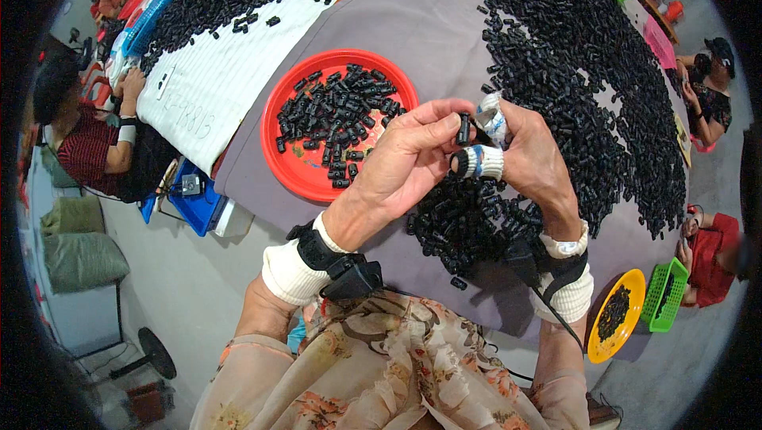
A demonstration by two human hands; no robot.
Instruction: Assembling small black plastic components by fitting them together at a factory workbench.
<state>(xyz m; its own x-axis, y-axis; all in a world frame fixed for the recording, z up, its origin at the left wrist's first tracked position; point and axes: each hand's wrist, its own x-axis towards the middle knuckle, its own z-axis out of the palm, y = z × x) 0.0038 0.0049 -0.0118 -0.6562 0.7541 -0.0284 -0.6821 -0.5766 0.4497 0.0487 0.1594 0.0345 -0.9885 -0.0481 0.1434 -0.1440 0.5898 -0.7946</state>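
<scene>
In front of my chest, above the table, both hands are close together. My left hand (pixel 401 159) pinches a small black cylindrical plastic part (pixel 463 129) between thumb and fingers. Curled in from the right, my right hand (pixel 533 152) has its fingertips right at that part; what they grip, if anything, is hidden. White cloth coverings (pixel 486 162) wrap its thumb and a finger. Below the hands lies a loose pile of similar black parts (pixel 460 228). To the left, a round red tray (pixel 274 162) holds many more of them.
A large heap of black parts (pixel 556 73) spreads over the grey tablecloth (pixel 413 17) at the far right. At right stand a yellow plate (pixel 631 291) and a green basket (pixel 657 295). Other people work at left (pixel 87 128) and right (pixel 714 259). A cable runs from my right wrist.
</scene>
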